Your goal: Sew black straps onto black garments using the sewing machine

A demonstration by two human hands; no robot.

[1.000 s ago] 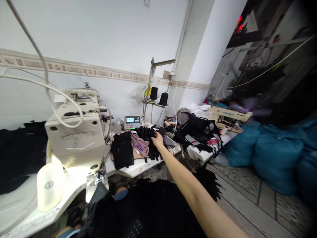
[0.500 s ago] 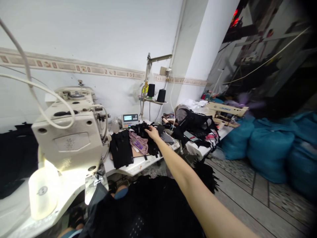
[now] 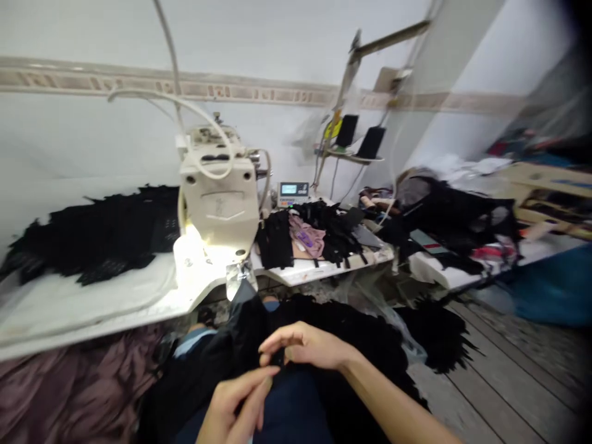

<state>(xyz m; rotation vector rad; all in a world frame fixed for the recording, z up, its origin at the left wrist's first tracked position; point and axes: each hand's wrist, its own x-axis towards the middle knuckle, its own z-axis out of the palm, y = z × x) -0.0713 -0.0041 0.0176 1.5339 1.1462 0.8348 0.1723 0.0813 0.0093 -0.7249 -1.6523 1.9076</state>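
Curling half-closed just beside the pinching left hand [image 3: 240, 404], the right hand [image 3: 309, 345] overlaps black fabric [image 3: 365, 336], any hold indiscernible.

The cloth over the lap [image 3: 342, 316] is black, the thread cones [image 3: 346, 131] also. The sewing machine [image 3: 222, 197] is cream. The white wall [image 3: 111, 37] has a tile border [image 3: 222, 92] with brown motifs on beige. The crumpled cloth [image 3: 314, 241] is dusty pink.

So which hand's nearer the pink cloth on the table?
Right. The right hand is almost straight below the pink cloth in view, short of it; the left hand is lower and off to the left.
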